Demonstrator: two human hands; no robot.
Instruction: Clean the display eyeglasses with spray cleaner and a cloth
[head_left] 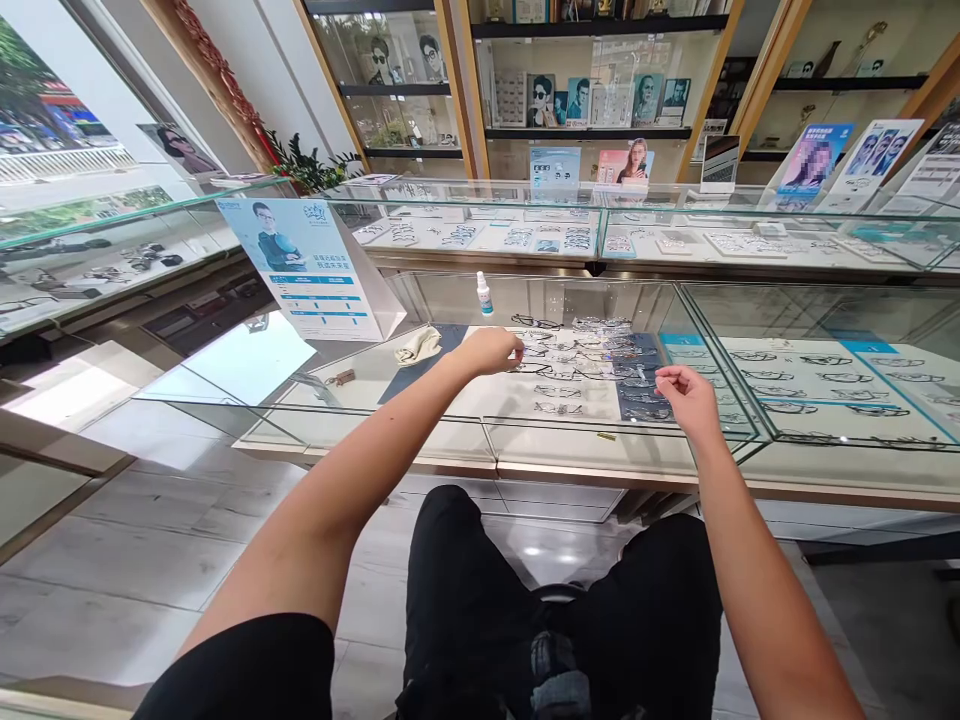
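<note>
Dark-framed eyeglasses [534, 369]: mid-frame, beside left hand [491, 350], fingers curled. Right hand [688, 398]: right of center, fingers bent. Either grip pinching anything: cannot tell. Step, apparently: eyewear handling over tabletop [495, 402]; next calls for light touch.

Eyeglasses [559, 391] in rows between left hand [491, 351] and right hand [688, 398], spray bottle [484, 296] behind left hand, cloth [418, 346] to its left, sign [307, 270] farther left, shelves [585, 134] at rear.
</note>
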